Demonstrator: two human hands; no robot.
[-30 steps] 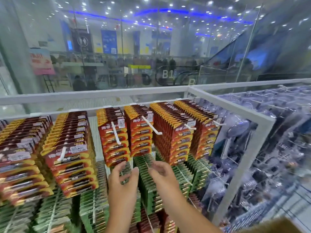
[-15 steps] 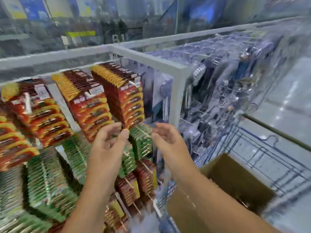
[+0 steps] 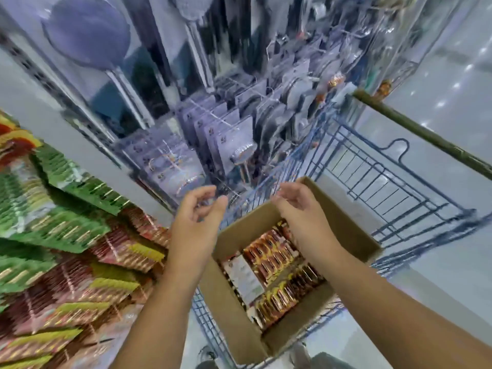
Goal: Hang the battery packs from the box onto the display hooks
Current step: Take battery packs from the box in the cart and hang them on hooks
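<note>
Blurrily, both hands, left [image 3: 198,209] and right [image 3: 298,202], hover loose-fingered, grip empty, over the box [image 3: 343,225] of battery packs [image 3: 269,255].

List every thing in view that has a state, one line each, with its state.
Left hand: empty, fingers loosely curled, beside the box.
Right hand: empty, fingers loosely curled, above the box.
Box: open, sitting in the cart, partly filled.
Battery packs: lying in the box, not yet hung.
Hung packs: on the display at left, blurred.
Cart: holds the box.
</note>
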